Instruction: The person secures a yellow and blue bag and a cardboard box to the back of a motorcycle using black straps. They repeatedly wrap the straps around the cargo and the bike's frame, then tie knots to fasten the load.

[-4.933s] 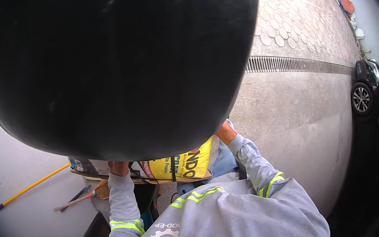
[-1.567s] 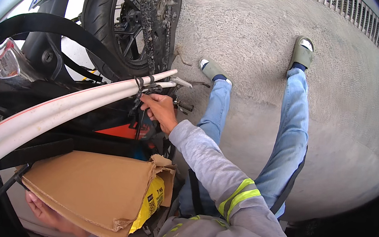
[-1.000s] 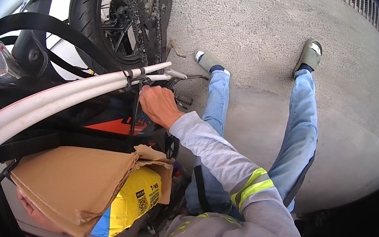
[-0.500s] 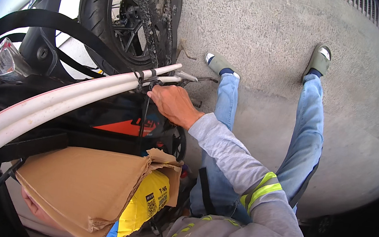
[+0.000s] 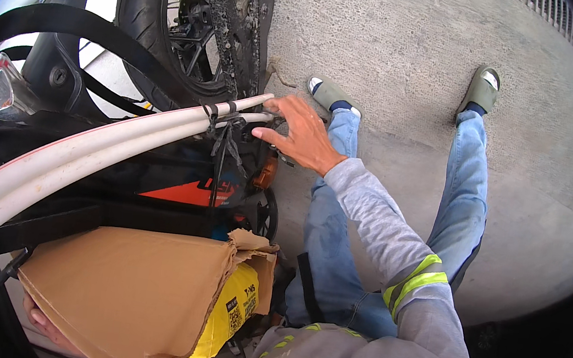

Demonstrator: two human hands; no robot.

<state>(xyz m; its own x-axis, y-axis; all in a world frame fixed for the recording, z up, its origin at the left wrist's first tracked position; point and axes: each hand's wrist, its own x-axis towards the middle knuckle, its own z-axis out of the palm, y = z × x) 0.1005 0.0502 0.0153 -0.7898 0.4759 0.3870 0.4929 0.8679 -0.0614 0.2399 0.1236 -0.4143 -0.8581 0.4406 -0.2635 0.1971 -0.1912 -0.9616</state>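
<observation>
Our right hand (image 5: 303, 134) is loosely spread, thumb well apart from the curled fingers, at the free ends of two white pipes (image 5: 100, 149); we cannot tell whether a fingertip touches the upper one. Our left hand (image 5: 48, 328) shows only in part behind the lower left edge of a folded cardboard sheet (image 5: 127, 281), and we cannot tell whether it pinches the sheet or merely supports it.

The pipes lie side by side across the motorbike (image 5: 120, 191), their free ends at its right-hand edge, bound just short of those ends by a knotted black tie (image 5: 227, 139). We judge them light, smooth and fairly stiff; a hold close to the tie would probably steady both together, while their bare ends may slip. The tie looks limp, best taken by its loose tails.

The cardboard sits along the motorbike's lower edge, wrapped over a yellow bag (image 5: 231, 308) that shows at its right side. The bag looks heavy and yielding, so we would support it from beneath; the cardboard is bendable and its torn upper right corner seems a weak place to grip.

Farther out are an amber lamp (image 5: 266, 171) beneath the right hand, the rear wheel (image 5: 139, 10) beyond the pipes, and our sandals (image 5: 326, 94) on the concrete floor (image 5: 400, 71).
</observation>
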